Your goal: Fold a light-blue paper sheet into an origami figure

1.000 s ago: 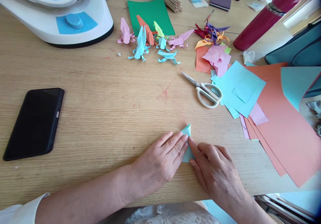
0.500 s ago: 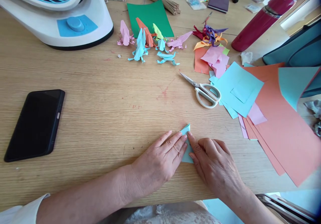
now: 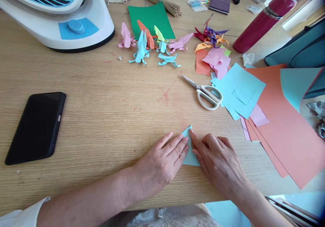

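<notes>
A folded piece of light blue paper [image 3: 190, 156] lies on the wooden table close to its front edge, its pointed tip facing away from me. My left hand [image 3: 164, 161] rests flat across its left part, fingers stretched out. The index finger of my right hand [image 3: 219, 164] presses on the right edge of the paper near the tip, while the other fingers are curled. Much of the paper is hidden under both hands. Beyond them lie white-handled scissors [image 3: 209, 96], their blades pointing to the far left.
Folded paper figures [image 3: 142, 49] stand at the back before a green sheet [image 3: 152, 18]. Blue sheets [image 3: 241, 84] and orange sheets [image 3: 286, 128] spread on the right. A phone [image 3: 35, 127] and a fan [image 3: 76, 27] are on the left, a red flask [image 3: 264, 22] at the far right.
My right index finger has slid up slightly along the paper's edge toward the tip. More of the paper's lower right part shows. My left hand stays in place.
</notes>
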`<state>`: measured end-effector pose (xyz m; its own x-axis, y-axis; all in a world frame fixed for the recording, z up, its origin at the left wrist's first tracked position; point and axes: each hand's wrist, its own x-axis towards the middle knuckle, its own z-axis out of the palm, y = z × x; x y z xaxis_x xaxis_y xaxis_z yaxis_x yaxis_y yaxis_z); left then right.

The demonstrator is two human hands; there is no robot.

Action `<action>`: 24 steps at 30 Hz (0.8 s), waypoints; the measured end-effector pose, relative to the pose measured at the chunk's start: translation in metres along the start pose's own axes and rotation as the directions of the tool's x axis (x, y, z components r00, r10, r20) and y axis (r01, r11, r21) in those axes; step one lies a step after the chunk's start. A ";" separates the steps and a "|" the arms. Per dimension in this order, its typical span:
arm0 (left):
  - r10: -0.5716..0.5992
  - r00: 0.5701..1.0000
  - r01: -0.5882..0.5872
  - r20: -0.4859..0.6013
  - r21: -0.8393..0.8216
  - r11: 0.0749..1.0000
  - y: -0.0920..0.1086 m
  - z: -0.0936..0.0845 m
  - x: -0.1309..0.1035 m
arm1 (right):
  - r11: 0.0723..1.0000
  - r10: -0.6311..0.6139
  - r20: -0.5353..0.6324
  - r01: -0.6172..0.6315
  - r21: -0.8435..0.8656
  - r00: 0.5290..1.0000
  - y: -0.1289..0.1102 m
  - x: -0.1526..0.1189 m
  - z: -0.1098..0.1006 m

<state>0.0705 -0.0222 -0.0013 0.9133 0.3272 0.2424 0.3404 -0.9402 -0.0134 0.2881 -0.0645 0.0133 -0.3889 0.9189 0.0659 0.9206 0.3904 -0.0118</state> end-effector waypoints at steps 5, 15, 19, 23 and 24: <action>-0.001 1.000 0.001 -0.022 0.003 1.000 0.000 0.001 0.001 | 0.999 -0.004 0.001 0.004 -0.047 1.000 0.002 0.008 0.001; 0.006 1.000 -0.006 -0.018 0.004 1.000 -0.003 0.001 -0.001 | 0.991 0.065 -0.079 -0.055 0.125 0.995 0.010 -0.002 0.000; -0.030 0.999 0.030 -0.019 -0.014 0.999 -0.003 -0.001 0.001 | 0.975 -0.027 -0.057 0.039 0.218 0.998 0.001 -0.011 -0.002; -0.079 0.996 0.077 -0.031 -0.040 0.996 -0.001 -0.003 0.003 | 0.989 -0.045 -0.009 0.046 0.143 0.999 -0.003 -0.004 -0.001; -0.081 0.996 0.080 -0.026 -0.044 0.996 -0.001 -0.003 0.003 | 0.993 -0.037 0.002 0.037 0.115 0.999 -0.002 -0.001 0.000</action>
<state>0.0720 -0.0206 0.0021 0.8767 0.3997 0.2679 0.4020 -0.9143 0.0484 0.2869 -0.0661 0.0137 -0.4229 0.9039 0.0647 0.8954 0.4278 -0.1237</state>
